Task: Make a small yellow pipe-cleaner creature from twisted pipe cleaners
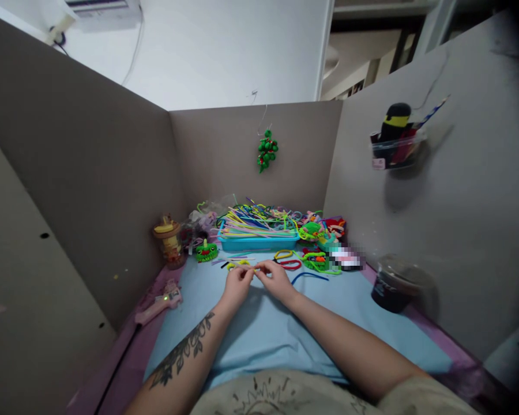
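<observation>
My left hand (237,283) and my right hand (275,276) meet over the light blue mat (251,328), fingertips pinched together on a thin yellow pipe cleaner (242,264) that curls off to the left. Both hands are closed in a pinch. Just beyond them lie a red and yellow loop (286,259), a blue pipe cleaner (309,276) and a green fuzzy figure (315,260).
A blue tray (259,242) full of coloured pipe cleaners stands at the back. A pink glue gun (159,304) lies at the left, a small jar (169,242) behind it, a dark cup (391,285) at the right. Cardboard walls enclose the desk; a green ornament (267,151) hangs on the back wall.
</observation>
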Available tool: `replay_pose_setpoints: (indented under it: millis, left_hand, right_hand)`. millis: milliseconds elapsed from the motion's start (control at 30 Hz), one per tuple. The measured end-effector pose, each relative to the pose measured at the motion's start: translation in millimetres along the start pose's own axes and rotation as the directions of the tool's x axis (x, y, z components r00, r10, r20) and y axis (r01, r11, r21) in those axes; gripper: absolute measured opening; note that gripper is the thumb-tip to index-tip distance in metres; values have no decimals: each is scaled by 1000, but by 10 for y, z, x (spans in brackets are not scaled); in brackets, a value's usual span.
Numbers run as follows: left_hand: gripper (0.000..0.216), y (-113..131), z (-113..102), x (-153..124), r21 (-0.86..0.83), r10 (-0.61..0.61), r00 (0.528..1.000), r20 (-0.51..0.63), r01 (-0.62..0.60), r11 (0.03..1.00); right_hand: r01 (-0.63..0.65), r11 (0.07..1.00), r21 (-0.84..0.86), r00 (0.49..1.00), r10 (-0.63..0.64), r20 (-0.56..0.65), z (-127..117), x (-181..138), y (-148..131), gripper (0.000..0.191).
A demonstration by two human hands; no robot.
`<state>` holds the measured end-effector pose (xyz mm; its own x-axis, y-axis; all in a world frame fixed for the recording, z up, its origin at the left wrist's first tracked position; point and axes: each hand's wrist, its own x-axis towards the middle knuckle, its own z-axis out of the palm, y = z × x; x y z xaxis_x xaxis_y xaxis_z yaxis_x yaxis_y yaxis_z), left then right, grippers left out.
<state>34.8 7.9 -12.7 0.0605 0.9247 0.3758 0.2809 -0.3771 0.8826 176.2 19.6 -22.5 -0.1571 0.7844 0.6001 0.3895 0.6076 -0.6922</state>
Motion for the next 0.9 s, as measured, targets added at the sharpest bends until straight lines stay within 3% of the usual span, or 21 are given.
replay_pose_setpoints:
  millis: [167,467,767,900]
  left_hand:
    - [15,-49,15,-34,147,130,987,-92,-116,982]
    - [16,-50,-6,-54,213,251,967,-41,-237,948]
    - [17,-69,-12,-25,146,77,994,-74,-66,987]
    - [21,-8,-1,-1,13,-95,995,-38,96,995]
  right_hand:
    - [1,1000,31,998,-3,64,-1,12,19,12]
    - [1,994,110,988,-18,154,-6,25,39,14]
    - [-13,996,85,1000,11,24,-56,51,-5,13]
    - [-4,1000,26,999,5,-39,-56,45,-19,12]
